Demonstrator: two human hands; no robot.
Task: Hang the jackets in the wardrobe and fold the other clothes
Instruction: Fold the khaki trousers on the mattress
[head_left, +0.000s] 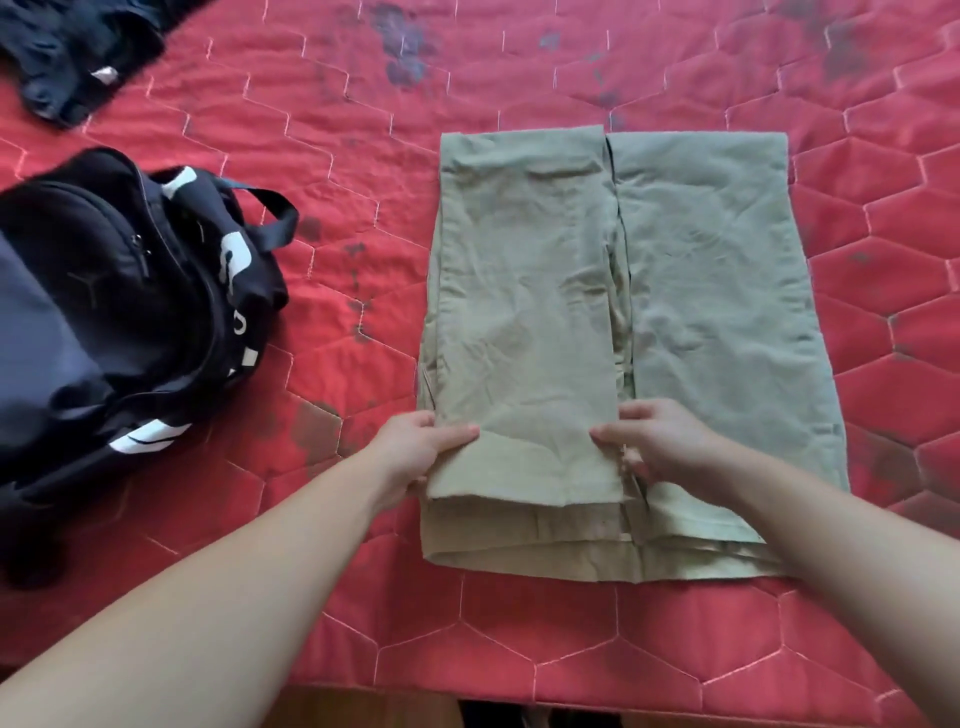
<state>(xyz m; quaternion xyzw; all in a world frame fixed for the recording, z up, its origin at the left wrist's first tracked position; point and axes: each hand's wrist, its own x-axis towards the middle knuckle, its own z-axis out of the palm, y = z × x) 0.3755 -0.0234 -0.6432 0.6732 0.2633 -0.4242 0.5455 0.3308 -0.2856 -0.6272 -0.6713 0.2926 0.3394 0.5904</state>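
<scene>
Head view: a pair of khaki trousers lies flat on a red quilt stitched in hexagons, a little right of the middle. The trousers are folded over on themselves, so the two legs lie side by side, with a dark seam line running between them from the far edge toward the person. The near end shows several stacked layers of cloth, the hems not quite lined up.

The left hand grips the near left corner of the top layer: the thumb lies on top of the cloth, pointing right, and the fingers are curled under the edge, out of sight. The right hand holds the same layer at the middle seam, its thumb on top pointing left and the fingers bent down onto the cloth beside the seam; whether they pinch the fabric from beneath I cannot tell for sure, but the thumb and fingers close on the fold. Both forearms reach in from the near edge, bare.

To the left, well apart from the trousers, a black bag with white lettering and a loop handle rests on the quilt. At the far left corner lies a dark garment, crumpled, with a small pale tag showing. Dark blotches mark the quilt in several places. A strip of wooden floor shows past the near edge.
</scene>
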